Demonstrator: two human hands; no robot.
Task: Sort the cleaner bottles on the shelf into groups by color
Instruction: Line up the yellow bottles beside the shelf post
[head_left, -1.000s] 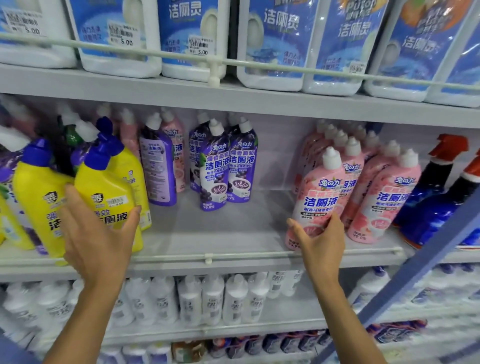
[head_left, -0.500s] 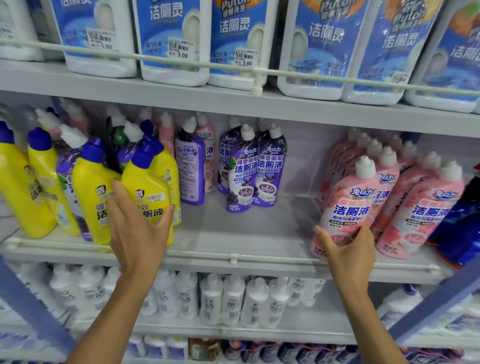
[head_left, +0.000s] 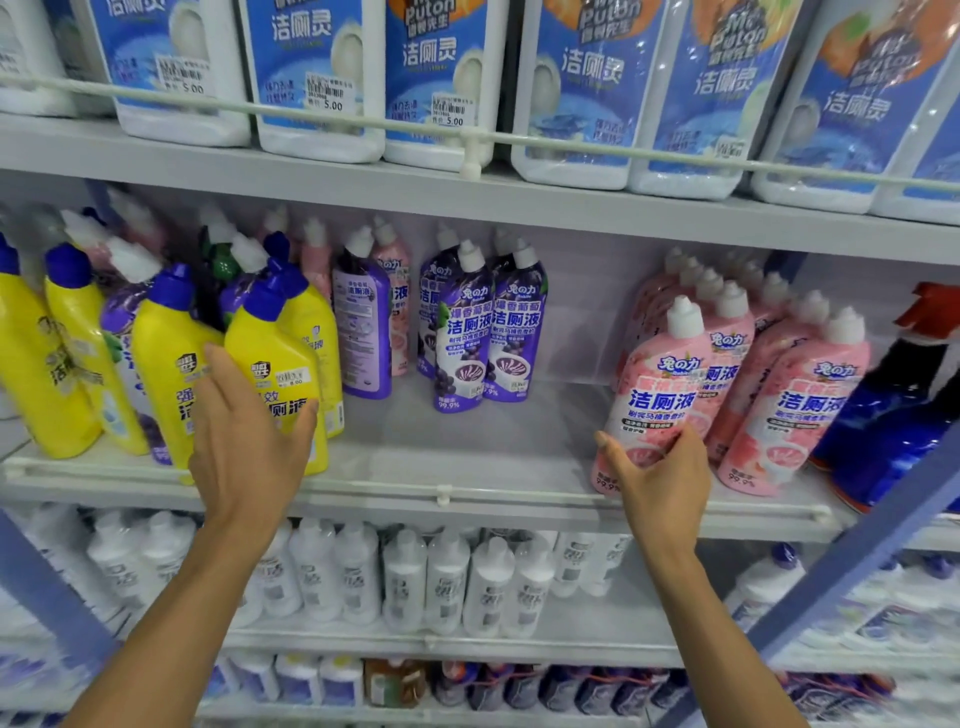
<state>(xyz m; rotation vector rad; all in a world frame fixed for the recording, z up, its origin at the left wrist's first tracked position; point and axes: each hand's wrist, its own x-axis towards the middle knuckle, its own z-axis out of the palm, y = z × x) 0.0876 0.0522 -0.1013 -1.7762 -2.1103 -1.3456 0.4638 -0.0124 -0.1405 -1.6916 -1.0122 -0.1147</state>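
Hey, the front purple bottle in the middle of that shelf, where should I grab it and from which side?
Probably the narrow shoulder below the cap of the front purple bottle, from the front: it stands upright with bare shelf before it, while another purple bottle crowds its right.

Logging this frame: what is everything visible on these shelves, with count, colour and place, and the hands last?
Jugs: about seven, white with blue labels, top shelf.
Yellow bottles: at least five, blue caps, middle shelf left.
Purple bottles: several, middle shelf centre, some among the yellow.
Pink bottles: many, white caps, middle shelf right.
Spray bottles: about two, dark blue, red triggers, far right.
White bottles: many, lower shelf.
Left hand: one, on the front yellow bottles.
Right hand: one, gripping the front pink bottle.
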